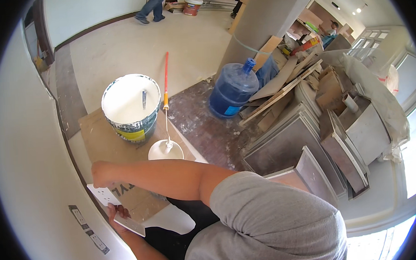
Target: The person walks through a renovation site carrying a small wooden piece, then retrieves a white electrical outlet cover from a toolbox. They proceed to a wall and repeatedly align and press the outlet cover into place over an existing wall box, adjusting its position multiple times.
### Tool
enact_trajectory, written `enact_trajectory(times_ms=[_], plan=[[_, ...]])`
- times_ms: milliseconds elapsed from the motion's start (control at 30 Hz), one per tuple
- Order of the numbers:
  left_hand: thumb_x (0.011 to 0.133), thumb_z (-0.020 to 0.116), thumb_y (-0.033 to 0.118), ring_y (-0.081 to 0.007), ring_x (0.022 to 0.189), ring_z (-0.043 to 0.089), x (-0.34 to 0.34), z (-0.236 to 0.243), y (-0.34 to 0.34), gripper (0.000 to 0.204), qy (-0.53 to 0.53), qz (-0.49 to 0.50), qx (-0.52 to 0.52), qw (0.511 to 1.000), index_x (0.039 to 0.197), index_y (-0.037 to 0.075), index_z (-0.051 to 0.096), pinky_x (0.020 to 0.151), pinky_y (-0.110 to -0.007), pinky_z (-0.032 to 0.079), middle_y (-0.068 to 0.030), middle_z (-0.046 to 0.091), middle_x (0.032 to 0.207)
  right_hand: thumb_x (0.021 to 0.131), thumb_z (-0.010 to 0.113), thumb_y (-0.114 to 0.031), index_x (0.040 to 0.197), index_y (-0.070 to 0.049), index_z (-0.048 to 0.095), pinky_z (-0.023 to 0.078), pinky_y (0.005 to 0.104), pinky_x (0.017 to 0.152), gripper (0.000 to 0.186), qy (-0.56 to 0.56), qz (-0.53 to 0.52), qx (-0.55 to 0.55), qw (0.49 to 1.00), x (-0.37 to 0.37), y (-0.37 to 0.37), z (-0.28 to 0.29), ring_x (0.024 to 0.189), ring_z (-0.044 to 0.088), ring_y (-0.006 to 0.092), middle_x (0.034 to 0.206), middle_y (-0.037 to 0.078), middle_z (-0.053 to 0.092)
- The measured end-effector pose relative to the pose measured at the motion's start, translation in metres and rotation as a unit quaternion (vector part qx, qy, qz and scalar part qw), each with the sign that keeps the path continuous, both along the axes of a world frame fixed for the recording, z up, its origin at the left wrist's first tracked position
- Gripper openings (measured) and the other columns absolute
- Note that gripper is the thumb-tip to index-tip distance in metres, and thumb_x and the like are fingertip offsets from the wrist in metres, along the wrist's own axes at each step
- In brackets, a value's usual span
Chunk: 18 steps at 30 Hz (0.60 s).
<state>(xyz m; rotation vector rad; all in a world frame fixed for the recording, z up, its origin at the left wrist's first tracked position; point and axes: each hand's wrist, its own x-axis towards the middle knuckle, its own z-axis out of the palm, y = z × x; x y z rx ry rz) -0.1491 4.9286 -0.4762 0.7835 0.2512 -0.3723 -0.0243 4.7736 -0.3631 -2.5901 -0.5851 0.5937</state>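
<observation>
My right arm reaches across, and its hand (103, 174) is closed at the top edge of a white outlet cover plate (103, 195) with socket holes. Below it, my left hand (118, 215) has its fingers wrapped around a second white plate (130, 225), its fingertips close to the lower end of the first one. To the left of both hands, two outlets (79, 217) sit in the wall in dark frames, one below the other. My right fingertips are mostly hidden behind the hand.
A large paint-smeared bucket (137, 133) of white paint stands on cardboard (91, 124). Beside it, a roller with a red pole (166, 75) rests in a smaller white container (160, 153). A blue water jug (229, 93), a pillar (258, 19), stacked panels (296, 146) and a walking person (154, 5) are farther off.
</observation>
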Motion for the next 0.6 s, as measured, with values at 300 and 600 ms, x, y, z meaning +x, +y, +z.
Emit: enact_trajectory(times_ms=[300,600], plan=[[0.098,0.058,0.023,-0.0062,0.046,0.039,-0.007,-0.012,0.004,0.021,-0.007,-0.001,0.018,1.000,0.111,0.007,0.053,0.037,-0.020,0.032,0.0000,0.051,0.075,0.072,0.061,-0.012,0.078,0.004,0.073,0.055,0.0421,0.074,0.021,-0.006,-0.124,0.032,0.992,-0.014,-0.009,-0.002,0.083,0.069,0.0370,0.083,0.026,0.069],[0.097,0.059,0.021,-0.0065,0.046,0.039,-0.014,-0.014,0.027,0.017,-0.016,0.065,0.055,0.996,0.104,0.008,0.051,0.037,-0.020,0.032,0.0005,0.049,0.070,0.074,0.064,-0.016,0.074,0.003,0.072,0.055,0.0416,0.070,0.021,0.032,-0.112,0.079,0.990,-0.013,0.017,0.010,0.079,0.070,0.0324,0.083,0.023,0.070]])
